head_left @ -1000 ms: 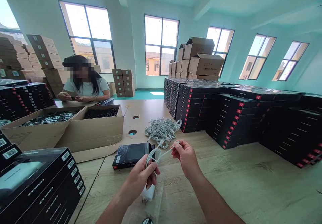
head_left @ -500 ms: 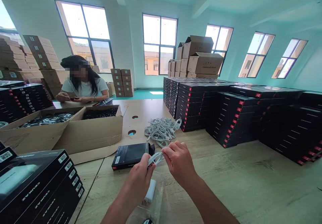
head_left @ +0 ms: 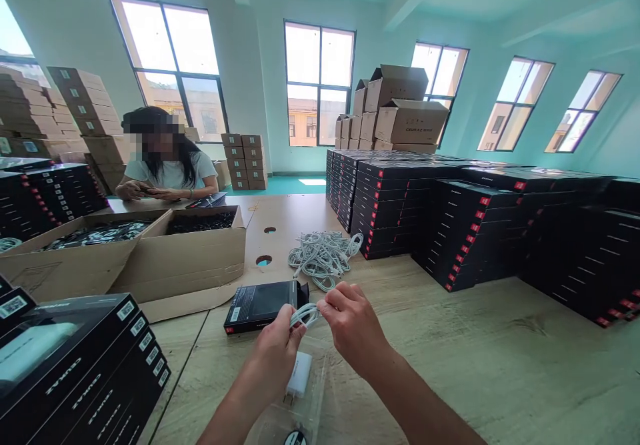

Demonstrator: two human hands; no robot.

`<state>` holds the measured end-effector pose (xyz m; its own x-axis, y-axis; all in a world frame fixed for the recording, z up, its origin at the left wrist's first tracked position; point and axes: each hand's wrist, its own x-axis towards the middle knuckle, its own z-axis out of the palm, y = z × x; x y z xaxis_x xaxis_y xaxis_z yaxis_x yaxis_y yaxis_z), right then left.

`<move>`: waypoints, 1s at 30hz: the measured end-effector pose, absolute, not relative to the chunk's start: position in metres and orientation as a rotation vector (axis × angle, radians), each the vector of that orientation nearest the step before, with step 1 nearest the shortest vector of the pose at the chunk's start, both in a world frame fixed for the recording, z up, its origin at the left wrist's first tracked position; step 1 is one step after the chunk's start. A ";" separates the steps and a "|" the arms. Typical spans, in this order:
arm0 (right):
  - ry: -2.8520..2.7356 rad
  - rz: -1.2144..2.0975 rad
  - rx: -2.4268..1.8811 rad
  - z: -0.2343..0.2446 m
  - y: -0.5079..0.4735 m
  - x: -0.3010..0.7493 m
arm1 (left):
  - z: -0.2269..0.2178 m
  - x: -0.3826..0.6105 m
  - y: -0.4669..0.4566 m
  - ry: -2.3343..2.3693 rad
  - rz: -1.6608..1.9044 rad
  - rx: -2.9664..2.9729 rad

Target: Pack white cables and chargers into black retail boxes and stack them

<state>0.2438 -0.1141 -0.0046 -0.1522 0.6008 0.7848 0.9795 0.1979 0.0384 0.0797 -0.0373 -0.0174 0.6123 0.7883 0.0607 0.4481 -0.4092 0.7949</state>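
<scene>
My left hand and my right hand are both closed on a coiled white cable, held between them just above the table. A white charger plug lies on a clear plastic bag under my left hand. An open black box lies on the table just beyond my hands. Farther back sits a pile of white cables.
Stacks of black boxes fill the right side, more black boxes the near left. An open cardboard carton stands at the left. A person sits at the far left end of the wooden table. Cardboard boxes stack by the windows.
My right hand has come left and closer to my left hand, drawing the cable end into the coil. The charger plug, earlier in my left hand, now lies on the bag.
</scene>
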 end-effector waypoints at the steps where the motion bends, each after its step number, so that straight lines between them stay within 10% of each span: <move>1: -1.878 -0.776 -1.466 -0.004 -0.113 0.244 | -0.017 0.078 -0.037 0.971 0.548 2.064; 30: -1.632 -0.468 -1.423 -0.011 -0.108 0.241 | 0.002 0.088 -0.055 0.796 0.504 1.166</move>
